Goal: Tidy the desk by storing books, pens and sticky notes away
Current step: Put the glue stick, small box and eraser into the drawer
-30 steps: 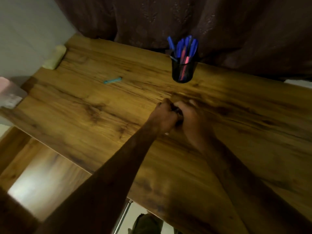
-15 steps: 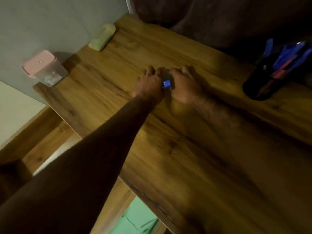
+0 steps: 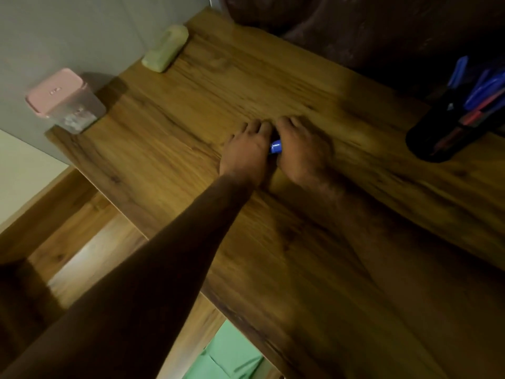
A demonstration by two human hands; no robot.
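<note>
Both of my hands lie close together on the wooden desk (image 3: pixel 341 242), knuckles up. My left hand (image 3: pixel 246 153) and my right hand (image 3: pixel 304 150) hold a short blue pen (image 3: pixel 276 148) between them; only a small blue piece shows in the gap, the rest is hidden under the fingers. A black pen holder (image 3: pixel 437 138) with several blue pens and a pink one stands at the right edge of the view, well apart from the hands.
A pale green sticky-note block (image 3: pixel 165 51) lies at the desk's far left corner by the wall. A clear box with a pink lid (image 3: pixel 64 101) stands at the left end. A dark curtain (image 3: pixel 355 31) hangs behind. The desk's near edge runs diagonally below my left forearm.
My hands travelled left along the desk, away from the pen holder, to where a light blue piece lay. That piece is no longer seen. The camera swung left with them.
</note>
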